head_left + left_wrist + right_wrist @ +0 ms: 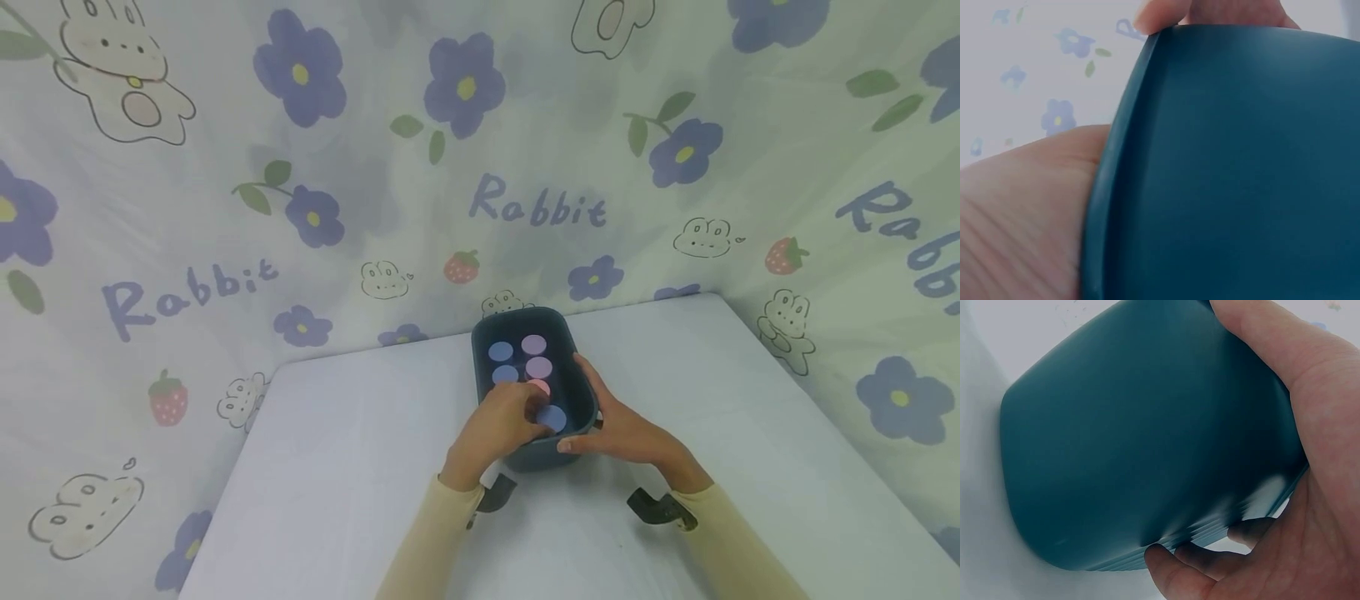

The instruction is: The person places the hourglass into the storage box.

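A dark teal plastic storage bin (534,454) with rounded corners stands at the middle of the table. Inside it are several round-topped pieces, among them a purple one (534,344) and a pink one (538,387). My left hand (501,425) reaches over the near left rim, with thumb and fingers pinching a round blue piece (552,418); its fingertips are partly hidden. Around the near right corner of the bin, my right hand (626,427) grips the wall. In the right wrist view, its thumb and fingers curl against the bin's outer wall (1116,425).
The bin stands on a table with a white cover (360,467). Behind and beside the table hangs a cloth (375,183) printed with flowers and rabbits. Dark wrist mounts (660,507) are strapped below both hands.
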{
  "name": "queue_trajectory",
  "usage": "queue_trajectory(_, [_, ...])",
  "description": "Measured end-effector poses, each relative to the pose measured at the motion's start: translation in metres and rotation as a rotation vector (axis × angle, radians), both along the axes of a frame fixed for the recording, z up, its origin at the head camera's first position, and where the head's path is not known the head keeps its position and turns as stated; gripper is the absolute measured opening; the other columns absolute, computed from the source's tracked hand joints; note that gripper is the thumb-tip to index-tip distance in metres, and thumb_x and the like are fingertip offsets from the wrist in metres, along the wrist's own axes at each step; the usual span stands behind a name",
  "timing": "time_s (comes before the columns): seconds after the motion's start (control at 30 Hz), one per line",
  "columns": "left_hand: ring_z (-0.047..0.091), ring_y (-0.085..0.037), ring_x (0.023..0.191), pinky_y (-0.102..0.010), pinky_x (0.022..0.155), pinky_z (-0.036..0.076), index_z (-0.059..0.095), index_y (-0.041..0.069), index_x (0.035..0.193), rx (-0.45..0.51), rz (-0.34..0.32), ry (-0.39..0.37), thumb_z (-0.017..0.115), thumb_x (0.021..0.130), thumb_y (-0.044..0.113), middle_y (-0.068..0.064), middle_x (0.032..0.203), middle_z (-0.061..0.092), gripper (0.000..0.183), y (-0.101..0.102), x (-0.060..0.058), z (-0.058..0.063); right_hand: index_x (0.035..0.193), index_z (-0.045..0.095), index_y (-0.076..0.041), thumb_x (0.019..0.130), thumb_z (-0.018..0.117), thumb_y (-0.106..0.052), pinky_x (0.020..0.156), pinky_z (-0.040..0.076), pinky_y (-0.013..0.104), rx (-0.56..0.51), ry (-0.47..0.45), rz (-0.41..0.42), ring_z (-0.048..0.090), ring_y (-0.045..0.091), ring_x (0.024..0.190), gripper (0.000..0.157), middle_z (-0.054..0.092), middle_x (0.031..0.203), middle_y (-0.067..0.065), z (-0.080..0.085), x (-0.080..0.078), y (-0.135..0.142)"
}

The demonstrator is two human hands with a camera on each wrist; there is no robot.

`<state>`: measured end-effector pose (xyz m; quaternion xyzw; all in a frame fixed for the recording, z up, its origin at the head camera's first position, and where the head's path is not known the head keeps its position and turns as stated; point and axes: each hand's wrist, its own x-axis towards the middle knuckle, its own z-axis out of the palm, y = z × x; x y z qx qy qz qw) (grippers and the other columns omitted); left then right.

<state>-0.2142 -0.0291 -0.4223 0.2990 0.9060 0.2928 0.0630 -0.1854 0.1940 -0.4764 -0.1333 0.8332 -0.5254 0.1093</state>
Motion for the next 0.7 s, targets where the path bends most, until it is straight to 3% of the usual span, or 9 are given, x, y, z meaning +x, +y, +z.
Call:
queue_trajectory(0.17, [0.07, -0.01, 0.091, -0.028, 0.093, 0.062, 0.075, 0.012, 0.115, 0.057, 0.027, -0.02, 0.086, 0.085, 0.015, 0.001, 0.103, 0.078, 0.032, -0.005, 0.004, 0.001, 0.164, -0.009, -0.036, 0.079, 0.086, -0.046, 0.114, 0.034, 0.076, 0.019, 0.012, 0.003, 0.018, 0.051, 0.157, 0.129, -0.003, 0.176, 0.012, 0.0, -0.002, 0.0])
queue_trajectory(0.37, [0.073, -0.014, 0.098, -0.032, 0.093, 0.063, 0.074, 0.01, 0.12, 0.155, 0.069, 0.016, 0.081, 0.091, 0.019, -0.003, 0.112, 0.078, 0.032, -0.015, 0.008, -0.001, 0.165, -0.009, -0.035, 0.079, 0.086, -0.043, 0.114, 0.034, 0.076, 0.021, 0.017, 0.015, 0.019, 0.051, 0.156, 0.129, -0.002, 0.176, 0.012, 0.0, -0.004, 0.002])
queue_trajectory(0.5, [0.073, -0.022, 0.098, -0.035, 0.089, 0.064, 0.074, 0.008, 0.12, 0.244, 0.12, 0.109, 0.077, 0.094, 0.02, -0.006, 0.114, 0.077, 0.028, -0.025, 0.008, 0.001, 0.165, -0.01, -0.033, 0.078, 0.087, -0.046, 0.114, 0.035, 0.074, 0.044, 0.016, 0.001, 0.02, 0.05, 0.156, 0.131, -0.002, 0.176, 0.013, 0.001, -0.004, 0.005])
queue_trajectory(0.7, [0.072, -0.017, 0.096, -0.037, 0.089, 0.064, 0.074, 0.011, 0.118, 0.294, 0.246, 0.282, 0.075, 0.096, 0.021, -0.003, 0.107, 0.079, 0.025, -0.041, 0.013, 0.013, 0.166, -0.008, -0.028, 0.076, 0.087, -0.045, 0.117, 0.029, 0.076, 0.073, 0.07, -0.017, 0.012, 0.047, 0.159, 0.132, -0.002, 0.176, 0.012, 0.005, 0.001, 0.01])
